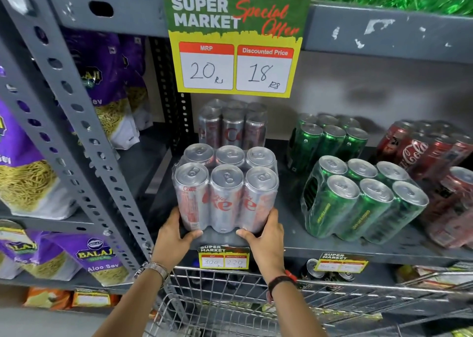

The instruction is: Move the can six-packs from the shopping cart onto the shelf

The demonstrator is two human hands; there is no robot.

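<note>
A shrink-wrapped silver Diet Coke six-pack (226, 191) stands upright at the front edge of the grey metal shelf (332, 244). My left hand (174, 234) grips its lower left corner and my right hand (266, 237) its lower right corner. A second silver six-pack (233, 125) stands directly behind it. To the right are two green six-packs (363, 201) (330, 138), one in front of the other, and red Coca-Cola six-packs (419, 150) at the far right. The wire shopping cart (230, 298) is below my wrists, with dark cans (314, 271) visible past its rim.
A price sign (235, 45) hangs from the shelf above, over the silver packs. A perforated grey upright post (76, 121) stands to the left, with purple snack bags (102, 86) behind it. Small price tags (224, 257) are fixed on the shelf's front lip.
</note>
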